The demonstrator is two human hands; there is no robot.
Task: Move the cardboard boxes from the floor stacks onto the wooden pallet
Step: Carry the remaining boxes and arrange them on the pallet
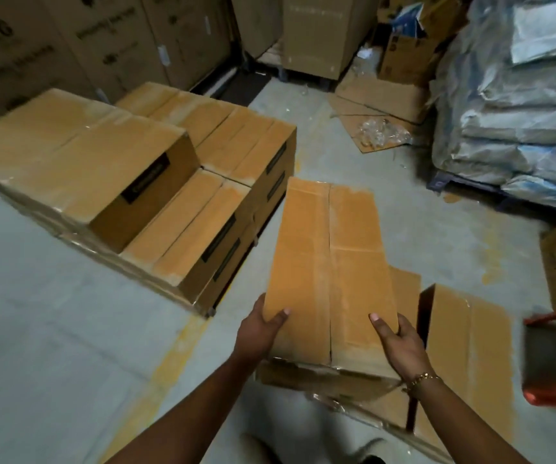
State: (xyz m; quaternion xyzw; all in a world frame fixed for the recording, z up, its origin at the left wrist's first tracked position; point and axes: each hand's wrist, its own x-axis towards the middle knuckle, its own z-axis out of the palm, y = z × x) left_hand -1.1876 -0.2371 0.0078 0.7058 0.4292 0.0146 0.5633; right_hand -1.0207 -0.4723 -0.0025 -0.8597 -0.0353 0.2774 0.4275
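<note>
left hand [263,329]; right hand [400,343] | fingers [280,315] clamp cardboard box [326,262] near corners, box between

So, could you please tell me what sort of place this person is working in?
Most likely a warehouse or stockroom: large printed cartons stand at the back, wrapped sacks are stacked at right, and flattened cardboard litters the floor.

Gold chain bracelet [422,379] on wrist of R hand [400,344]; both forearms [182,406] bare.
</note>
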